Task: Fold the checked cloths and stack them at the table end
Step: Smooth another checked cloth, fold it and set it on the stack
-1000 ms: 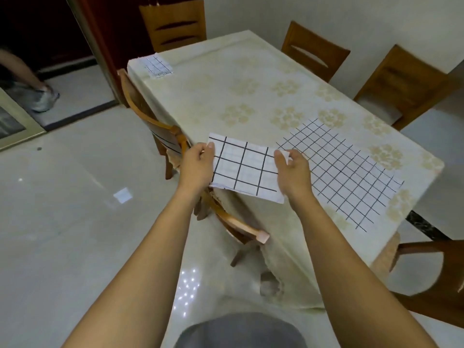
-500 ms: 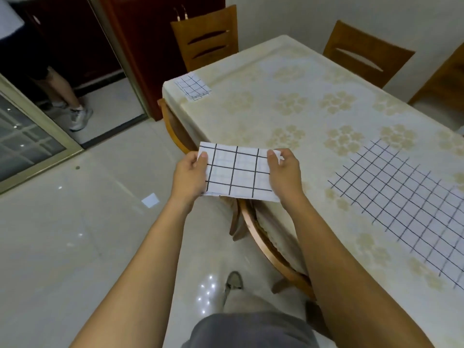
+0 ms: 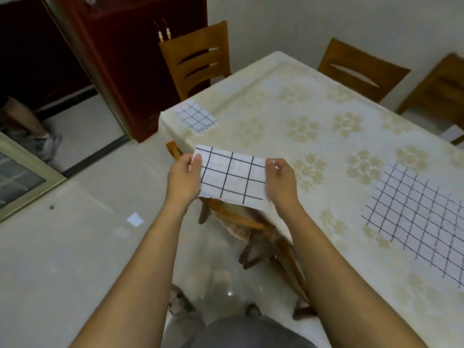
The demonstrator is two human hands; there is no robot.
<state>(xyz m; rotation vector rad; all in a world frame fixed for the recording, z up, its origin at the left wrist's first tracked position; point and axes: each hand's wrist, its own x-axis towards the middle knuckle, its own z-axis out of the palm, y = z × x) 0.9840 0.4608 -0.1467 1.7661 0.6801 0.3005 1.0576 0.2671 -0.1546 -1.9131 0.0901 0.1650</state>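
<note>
A folded white cloth with black checks (image 3: 232, 178) hangs in the air beside the table's long edge, held at both ends. My left hand (image 3: 184, 180) pinches its left side and my right hand (image 3: 280, 183) pinches its right side. Another folded checked cloth (image 3: 195, 116) lies on the far left corner of the table (image 3: 288, 136). A larger checked cloth (image 3: 421, 219) lies spread flat on the table at the right.
A wooden chair (image 3: 253, 222) is tucked under the table just below the held cloth. More chairs (image 3: 198, 59) stand at the far end and along the far side. A person's legs (image 3: 30, 126) show in the doorway at left. Glossy floor lies to my left.
I have walked along the table toward its far end with the folded cloth held in both hands. The corner cloth is nearer and the flat cloth has slid to the right.
</note>
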